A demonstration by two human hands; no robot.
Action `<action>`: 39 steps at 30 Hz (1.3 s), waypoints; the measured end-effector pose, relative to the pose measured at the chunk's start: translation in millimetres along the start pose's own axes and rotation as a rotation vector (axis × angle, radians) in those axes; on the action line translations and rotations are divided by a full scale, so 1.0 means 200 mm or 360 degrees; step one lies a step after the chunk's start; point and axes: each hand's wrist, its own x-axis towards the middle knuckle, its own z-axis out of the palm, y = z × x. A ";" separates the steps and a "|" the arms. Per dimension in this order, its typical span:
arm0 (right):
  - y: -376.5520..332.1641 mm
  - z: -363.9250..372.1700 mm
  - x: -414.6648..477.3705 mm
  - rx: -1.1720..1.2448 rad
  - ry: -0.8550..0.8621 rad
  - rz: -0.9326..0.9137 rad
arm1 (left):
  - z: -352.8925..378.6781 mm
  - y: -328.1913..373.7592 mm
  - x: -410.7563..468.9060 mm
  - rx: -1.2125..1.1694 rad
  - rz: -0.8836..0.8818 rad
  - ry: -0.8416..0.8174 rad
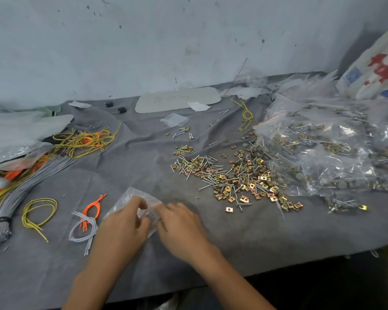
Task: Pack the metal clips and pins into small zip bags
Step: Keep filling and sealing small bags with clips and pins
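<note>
The left hand (123, 222) and right hand (182, 222) seem, through blur, to pinch the mouth of the small zip bag (133, 195) on the bench (255, 238), near the clips and pins (238, 175), where slick film could slip from the fingers and stay closed.

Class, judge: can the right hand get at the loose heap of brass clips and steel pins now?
Probably yes: only bare grey cloth separates the right hand from the heap of brass clips and steel pins, but it holds a small clear zip bag.
</note>
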 end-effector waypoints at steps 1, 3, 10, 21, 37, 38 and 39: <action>0.00 0.00 0.00 0.0001 -0.0010 -0.0004 | 0.00 -0.01 0.00 0.0004 0.0026 0.0047; 0.00 0.00 0.00 -0.0002 -0.0013 0.0000 | -0.01 -0.03 0.00 -0.0062 0.0038 0.0223; 0.03 0.00 -0.01 0.0204 -0.0003 0.0019 | 0.14 -0.08 0.00 -0.0134 0.0025 0.0314; 0.26 -0.31 -0.21 0.0159 0.0347 0.0311 | 0.30 -0.03 0.11 -0.0311 -0.0058 0.0282; 0.58 -0.54 -0.27 -0.0493 0.0124 0.0566 | 0.28 -0.08 0.12 -0.0870 -0.0141 0.0053; 0.59 -0.53 -0.27 -0.0524 0.0114 0.0566 | 0.28 -0.08 0.11 -0.0884 -0.0147 0.0065; 0.59 -0.53 -0.26 -0.0547 0.0112 0.0566 | 0.28 -0.08 0.10 -0.0902 -0.0162 0.0081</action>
